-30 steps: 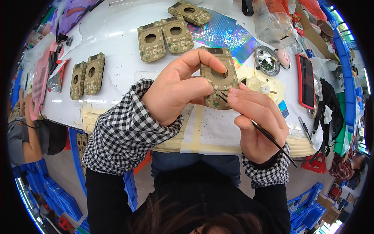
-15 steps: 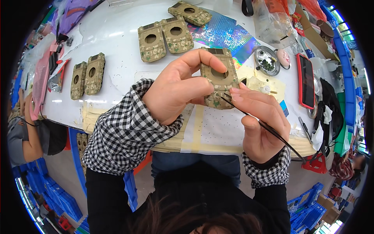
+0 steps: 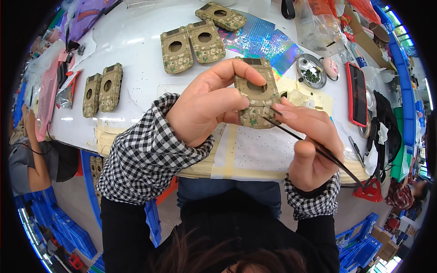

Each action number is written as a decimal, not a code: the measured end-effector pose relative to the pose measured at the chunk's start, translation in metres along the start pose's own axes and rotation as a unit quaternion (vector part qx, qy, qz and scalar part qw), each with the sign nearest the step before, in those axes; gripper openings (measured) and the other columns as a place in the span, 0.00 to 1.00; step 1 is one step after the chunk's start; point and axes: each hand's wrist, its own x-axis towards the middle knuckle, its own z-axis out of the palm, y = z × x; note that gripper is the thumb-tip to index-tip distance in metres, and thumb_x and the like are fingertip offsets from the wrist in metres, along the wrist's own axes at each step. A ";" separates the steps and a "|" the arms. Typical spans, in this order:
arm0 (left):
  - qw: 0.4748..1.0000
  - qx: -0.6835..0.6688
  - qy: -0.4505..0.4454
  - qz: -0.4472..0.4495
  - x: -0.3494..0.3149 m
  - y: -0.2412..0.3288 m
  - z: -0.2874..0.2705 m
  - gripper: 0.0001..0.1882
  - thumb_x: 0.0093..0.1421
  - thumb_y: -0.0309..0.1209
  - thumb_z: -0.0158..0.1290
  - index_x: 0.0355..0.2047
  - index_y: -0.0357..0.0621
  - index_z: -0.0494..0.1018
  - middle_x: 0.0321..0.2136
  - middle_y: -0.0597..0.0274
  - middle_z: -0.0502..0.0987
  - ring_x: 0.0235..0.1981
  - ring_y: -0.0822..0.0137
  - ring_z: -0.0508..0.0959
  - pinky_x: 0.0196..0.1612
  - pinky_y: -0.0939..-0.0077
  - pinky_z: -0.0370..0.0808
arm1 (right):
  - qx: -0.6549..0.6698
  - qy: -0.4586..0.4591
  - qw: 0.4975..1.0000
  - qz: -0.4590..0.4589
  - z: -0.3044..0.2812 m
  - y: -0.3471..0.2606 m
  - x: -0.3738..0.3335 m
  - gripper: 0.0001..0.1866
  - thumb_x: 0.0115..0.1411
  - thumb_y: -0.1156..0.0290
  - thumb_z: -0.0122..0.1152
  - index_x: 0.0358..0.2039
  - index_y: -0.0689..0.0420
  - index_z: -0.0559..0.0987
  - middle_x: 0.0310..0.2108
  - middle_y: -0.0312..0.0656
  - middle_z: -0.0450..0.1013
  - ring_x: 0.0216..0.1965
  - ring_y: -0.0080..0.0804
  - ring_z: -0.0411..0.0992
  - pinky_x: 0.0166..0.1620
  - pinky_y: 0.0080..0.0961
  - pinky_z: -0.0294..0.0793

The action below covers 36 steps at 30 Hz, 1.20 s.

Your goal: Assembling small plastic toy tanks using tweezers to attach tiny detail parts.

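The right hand (image 3: 312, 145) is pinched shut around thin black tweezers (image 3: 314, 148), whose tips now rest on the lower face of the camouflage case (image 3: 255, 98), lower than a moment ago, so the fine work has moved down the piece. The left hand's (image 3: 205, 107) grip is clamped around that case, holding it up above the white worktop (image 3: 136, 45), where more camouflage cases (image 3: 191, 43) lie.

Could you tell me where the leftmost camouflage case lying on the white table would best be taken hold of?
Probably by its two long edges, from above. The leftmost camouflage case lies flat, long and narrow, on the white table, close beside its twin; its outer left side is free, so start there.
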 end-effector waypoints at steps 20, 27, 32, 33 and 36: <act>1.000 -0.023 -0.009 -0.014 0.003 0.005 0.003 0.25 0.57 0.31 0.44 0.55 0.37 0.59 0.52 0.47 0.69 0.54 0.57 0.72 0.56 0.60 0.72 | -0.359 0.035 0.929 0.077 -0.051 0.018 -0.012 0.10 0.47 0.80 0.68 0.32 0.60 0.79 0.23 0.41 0.72 0.27 0.36 0.69 0.32 0.27 0.67; 1.000 -0.007 -0.008 -0.029 0.000 0.007 0.004 0.25 0.56 0.30 0.44 0.55 0.36 0.59 0.51 0.51 0.69 0.52 0.59 0.74 0.55 0.62 0.73 | -0.359 0.053 0.928 0.089 -0.049 0.010 -0.009 0.08 0.48 0.81 0.68 0.30 0.61 0.80 0.26 0.44 0.74 0.29 0.35 0.72 0.36 0.26 0.70; 0.999 -0.006 -0.023 -0.032 0.001 0.006 0.005 0.25 0.55 0.29 0.46 0.54 0.37 0.60 0.50 0.53 0.70 0.50 0.62 0.75 0.53 0.63 0.74 | -0.290 0.124 0.948 0.044 -0.048 -0.008 0.004 0.07 0.51 0.82 0.64 0.32 0.64 0.78 0.27 0.44 0.74 0.31 0.33 0.72 0.47 0.31 0.73; 0.999 -0.007 -0.026 -0.033 0.000 0.006 0.004 0.25 0.54 0.29 0.46 0.54 0.37 0.60 0.50 0.53 0.70 0.50 0.62 0.75 0.53 0.64 0.75 | -0.236 0.133 0.962 0.033 -0.045 -0.013 0.008 0.07 0.51 0.82 0.64 0.32 0.64 0.78 0.28 0.44 0.74 0.31 0.33 0.72 0.48 0.33 0.73; 0.998 -0.014 -0.029 -0.047 0.001 0.008 0.007 0.26 0.53 0.28 0.46 0.53 0.38 0.61 0.50 0.54 0.69 0.50 0.63 0.75 0.52 0.65 0.75 | -0.135 0.079 0.988 0.014 -0.035 -0.018 0.017 0.07 0.53 0.81 0.63 0.33 0.63 0.77 0.29 0.43 0.74 0.31 0.33 0.71 0.48 0.34 0.74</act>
